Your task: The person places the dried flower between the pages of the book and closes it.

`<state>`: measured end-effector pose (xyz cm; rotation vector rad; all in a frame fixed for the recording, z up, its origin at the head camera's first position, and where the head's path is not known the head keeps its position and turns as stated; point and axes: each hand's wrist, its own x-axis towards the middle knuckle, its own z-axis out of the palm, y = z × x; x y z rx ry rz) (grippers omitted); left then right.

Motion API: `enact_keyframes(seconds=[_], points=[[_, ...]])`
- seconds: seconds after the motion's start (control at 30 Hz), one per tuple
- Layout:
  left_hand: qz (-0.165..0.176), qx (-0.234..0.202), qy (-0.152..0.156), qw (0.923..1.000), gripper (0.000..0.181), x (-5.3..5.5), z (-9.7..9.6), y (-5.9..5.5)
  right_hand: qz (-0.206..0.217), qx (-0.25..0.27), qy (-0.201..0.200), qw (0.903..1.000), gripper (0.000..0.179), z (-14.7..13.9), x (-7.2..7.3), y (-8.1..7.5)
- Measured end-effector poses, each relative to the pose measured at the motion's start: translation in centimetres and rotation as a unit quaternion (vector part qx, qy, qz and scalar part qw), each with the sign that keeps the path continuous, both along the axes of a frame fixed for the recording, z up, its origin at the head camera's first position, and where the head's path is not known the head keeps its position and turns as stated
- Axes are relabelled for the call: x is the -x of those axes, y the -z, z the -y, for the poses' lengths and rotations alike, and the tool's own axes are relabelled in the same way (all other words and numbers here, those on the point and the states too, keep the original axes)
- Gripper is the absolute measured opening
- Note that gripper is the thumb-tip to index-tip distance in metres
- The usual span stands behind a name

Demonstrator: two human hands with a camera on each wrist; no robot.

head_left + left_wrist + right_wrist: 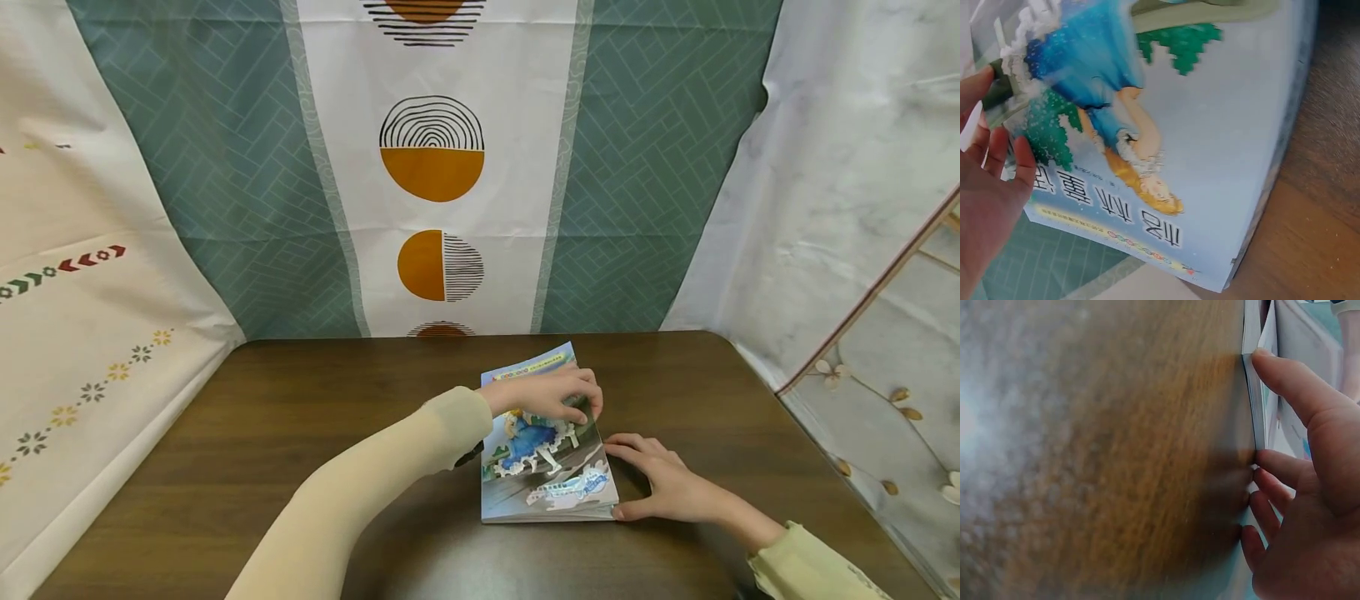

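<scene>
A paperback book (501,500) lies on the table, its glossy pale-blue cover showing a fair-haired figure in a blue dress. My left hand (551,392) reaches across it from the left, thumb and fingers pinching the cover's right edge, which is lifted a little. In the left wrist view the left hand (988,187) is at the cover's edge, and the printed title shows. My right hand (663,483) lies beside the book's lower right. In the right wrist view, the right hand's thumb and loosely bent fingers (1272,469) touch the page edges, spread apart.
The brown wooden table (360,383) spreads around the book. A green and white patterned curtain (637,208) hangs behind the far edge. Cream cloth (90,333) drapes on the left, and a white marbled sheet (825,250) borders the right.
</scene>
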<state>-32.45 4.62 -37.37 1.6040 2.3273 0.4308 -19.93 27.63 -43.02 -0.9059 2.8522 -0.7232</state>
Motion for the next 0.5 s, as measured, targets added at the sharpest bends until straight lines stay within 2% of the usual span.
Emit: enact_keyframes(seconds=[0.5], points=[[0.003, 0.028, 0.004, 0.9996, 0.005, 0.3, -1.5, 3.4, -0.004, 0.019, 0.01, 0.9998, 0.075, 0.0, -0.4, 0.3]])
